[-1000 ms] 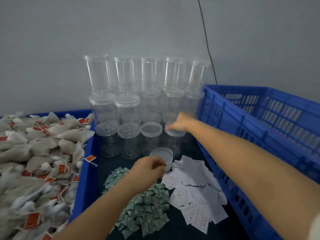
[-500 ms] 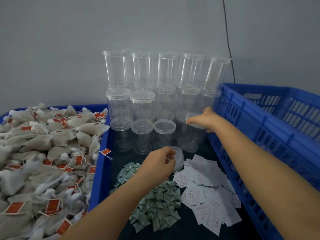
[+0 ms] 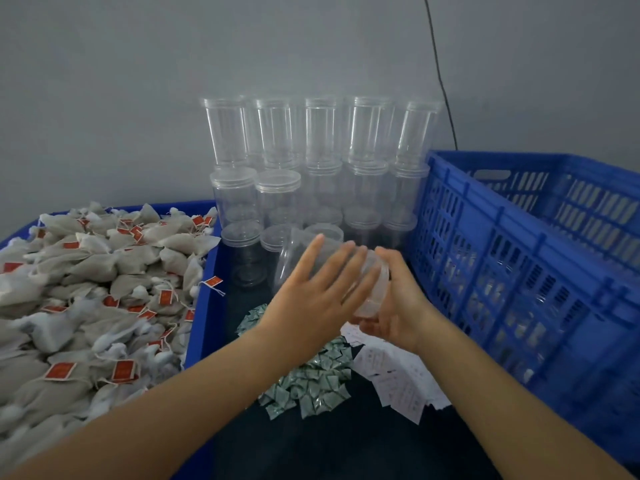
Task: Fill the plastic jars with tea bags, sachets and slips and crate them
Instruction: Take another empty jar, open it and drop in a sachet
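Jar (image 3: pixel 346 268) at frame centre, tipped on side, held above sachets (image 3: pixel 311 382) and slips (image 3: pixel 398 379). Right hand (image 3: pixel 398 306) curls round lid end; left hand (image 3: pixel 311 299) lies flat along wall, fingers straight. Risk: slick clear plastic slips from flat palm, knocks stacked jars (image 3: pixel 322 161) behind. Tea bags (image 3: pixel 86 289) left, crate (image 3: pixel 519 271) right.

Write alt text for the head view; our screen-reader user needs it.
Two hands hold a tilted clear jar above green sachets and paper slips, between a bin of tea bags and a blue crate.
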Demonstrator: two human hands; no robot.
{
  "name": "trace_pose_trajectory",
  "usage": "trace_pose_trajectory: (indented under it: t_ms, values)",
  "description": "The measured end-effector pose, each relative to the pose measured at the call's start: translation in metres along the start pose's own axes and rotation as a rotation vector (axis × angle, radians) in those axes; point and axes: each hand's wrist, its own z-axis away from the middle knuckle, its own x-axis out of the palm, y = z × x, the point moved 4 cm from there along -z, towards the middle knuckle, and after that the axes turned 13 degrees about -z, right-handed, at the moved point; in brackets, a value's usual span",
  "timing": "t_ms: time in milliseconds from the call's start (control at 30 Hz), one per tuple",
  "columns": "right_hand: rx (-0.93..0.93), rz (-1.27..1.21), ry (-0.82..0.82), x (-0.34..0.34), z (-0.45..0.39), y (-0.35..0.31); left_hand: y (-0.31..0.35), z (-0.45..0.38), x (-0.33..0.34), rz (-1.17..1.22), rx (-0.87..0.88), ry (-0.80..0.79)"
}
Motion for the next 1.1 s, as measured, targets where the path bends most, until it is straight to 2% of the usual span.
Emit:
trace_pose_trajectory:
  t_ms: [167,233,267,333,433,533,633,700,767,867,933,967,1033,1067,1100]
  values:
    - [0.247,0.088,-0.041,0.003,0.007,0.029,0.014,0.020,-0.001,-0.074,0.097,-0.070]
    - [0.242,0.141,-0.016,0.004,0.007,0.035,0.014,0.021,-0.001,-0.036,0.087,-0.151]
    - [0.200,0.201,-0.010,0.003,0.005,0.036,0.014,0.021,0.001,0.030,0.055,-0.251]
    - [0.060,0.388,-0.033,0.001,0.002,0.036,0.016,0.025,0.014,0.251,-0.040,-0.461]
    - [-0.195,0.594,-0.112,0.001,0.003,0.028,0.009,0.029,0.025,0.648,-0.180,-0.530]
    - [-0.370,0.712,-0.329,0.001,0.013,0.016,-0.003,0.036,0.035,1.235,-0.282,-0.767]
    - [-0.427,0.797,-0.507,0.000,0.024,0.008,-0.007,0.041,0.039,1.735,-0.287,-0.953]
    - [-0.422,0.804,-0.609,0.001,0.030,0.003,-0.005,0.044,0.040,1.955,-0.230,-1.024]
    - [-0.371,0.772,-0.709,0.002,0.034,0.000,-0.002,0.048,0.040,2.098,-0.154,-1.113]
    - [-0.296,0.725,-0.787,-0.001,0.039,0.000,-0.001,0.052,0.037,2.214,-0.114,-1.166]
    - [-0.243,0.699,-0.792,-0.007,0.035,-0.001,-0.001,0.050,0.037,2.056,-0.190,-1.110]
    - [-0.197,0.653,-0.743,-0.010,0.033,-0.002,-0.003,0.047,0.036,1.830,-0.226,-1.030]
    - [-0.067,0.516,-0.518,-0.015,0.026,-0.003,-0.012,0.043,0.033,1.141,-0.187,-0.797]
    - [0.016,0.466,-0.387,-0.020,0.022,-0.001,-0.014,0.040,0.027,0.792,-0.122,-0.616]
    - [0.116,0.430,-0.284,-0.024,0.017,0.004,-0.013,0.038,0.020,0.540,-0.054,-0.426]
